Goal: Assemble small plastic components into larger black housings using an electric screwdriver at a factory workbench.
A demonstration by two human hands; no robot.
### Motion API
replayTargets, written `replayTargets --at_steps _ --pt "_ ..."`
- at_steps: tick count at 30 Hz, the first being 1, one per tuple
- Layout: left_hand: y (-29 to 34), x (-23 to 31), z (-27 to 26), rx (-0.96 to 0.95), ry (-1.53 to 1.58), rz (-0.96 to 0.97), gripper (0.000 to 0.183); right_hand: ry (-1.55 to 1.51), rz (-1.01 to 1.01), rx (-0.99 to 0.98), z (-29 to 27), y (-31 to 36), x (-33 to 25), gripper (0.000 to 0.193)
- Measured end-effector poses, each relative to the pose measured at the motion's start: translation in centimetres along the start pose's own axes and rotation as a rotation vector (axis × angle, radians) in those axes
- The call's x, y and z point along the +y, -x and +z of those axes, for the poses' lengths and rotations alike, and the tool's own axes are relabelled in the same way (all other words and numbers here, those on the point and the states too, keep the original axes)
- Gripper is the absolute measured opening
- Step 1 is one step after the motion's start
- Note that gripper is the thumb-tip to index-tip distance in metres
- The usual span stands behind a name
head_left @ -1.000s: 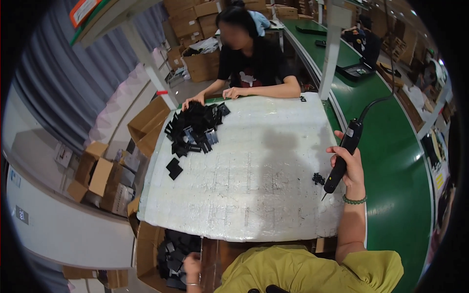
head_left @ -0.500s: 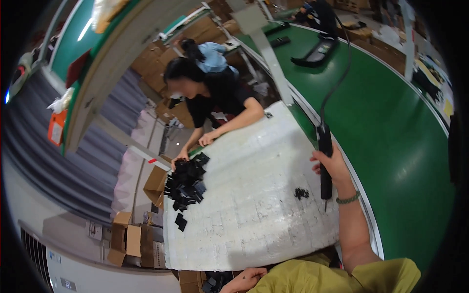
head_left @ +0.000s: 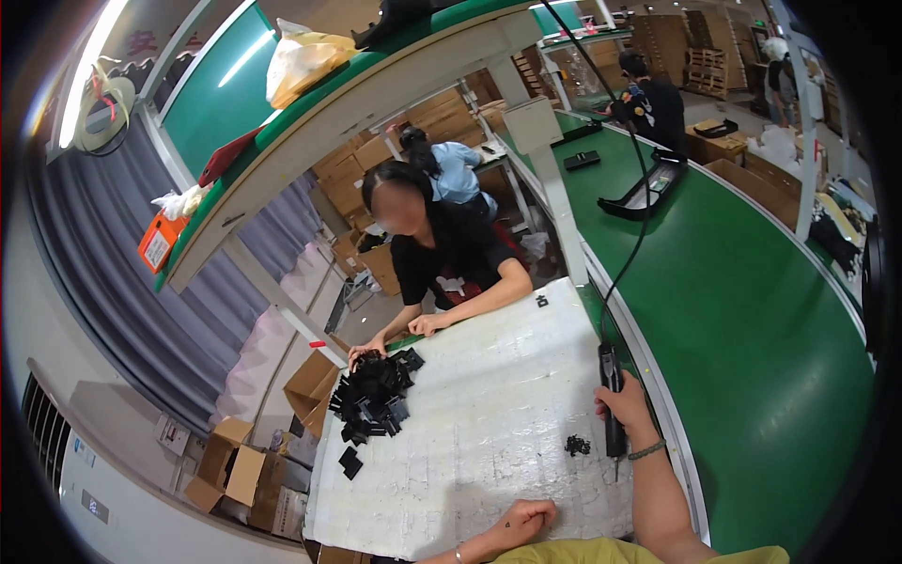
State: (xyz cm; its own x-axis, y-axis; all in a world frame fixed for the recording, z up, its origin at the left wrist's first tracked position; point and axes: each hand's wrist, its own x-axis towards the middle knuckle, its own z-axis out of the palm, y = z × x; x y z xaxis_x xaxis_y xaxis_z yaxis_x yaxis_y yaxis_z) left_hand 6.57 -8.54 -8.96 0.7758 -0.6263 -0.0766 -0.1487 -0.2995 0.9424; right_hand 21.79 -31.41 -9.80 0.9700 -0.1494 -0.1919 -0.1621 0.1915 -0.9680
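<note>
A black electric screwdriver (head_left: 614, 440) hangs from a cord, upright over the right side of the white-covered tabletop (head_left: 489, 404), its thin bit pointing down. My right hand (head_left: 629, 406) is wrapped round its body. Just left of the bit lies a small heap of tiny dark pieces, apparently screws (head_left: 577, 446). My left hand (head_left: 526, 523) is closed in a fist at the near edge, and whatever it may hold is hidden. At the far left a pile of black flat parts (head_left: 374, 397) lies on the white cover, with one part (head_left: 350, 462) apart from it.
Across the table a co-worker (head_left: 442, 246) in black reaches a hand into the black pile. A green conveyor belt (head_left: 742, 310) runs along the right, bearing a black curved casing (head_left: 648, 193). A shelf (head_left: 376, 80) stands overhead; open cardboard boxes (head_left: 246, 475) sit at left.
My left hand has risen from beside the box below the near edge to the tabletop. The view has tilted up; my right hand keeps the screwdriver. The co-worker stays at the pile.
</note>
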Motion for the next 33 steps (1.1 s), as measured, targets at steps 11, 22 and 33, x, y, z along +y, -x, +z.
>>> replayTargets --at_steps 11,22,33 --pt "-0.5 -1.8 0.1 0.227 -0.077 0.124 0.009 0.209 -0.123 0.078 0.3 0.2 0.0 0.032" --pt "1.7 1.2 2.4 0.443 0.239 -0.117 0.032 0.909 -0.248 0.138 0.9 1.4 -1.5 0.044" --pt "-2.0 8.2 -1.3 0.565 0.448 -0.029 0.015 0.227 -1.309 0.054 10.3 10.3 -5.1 0.052"
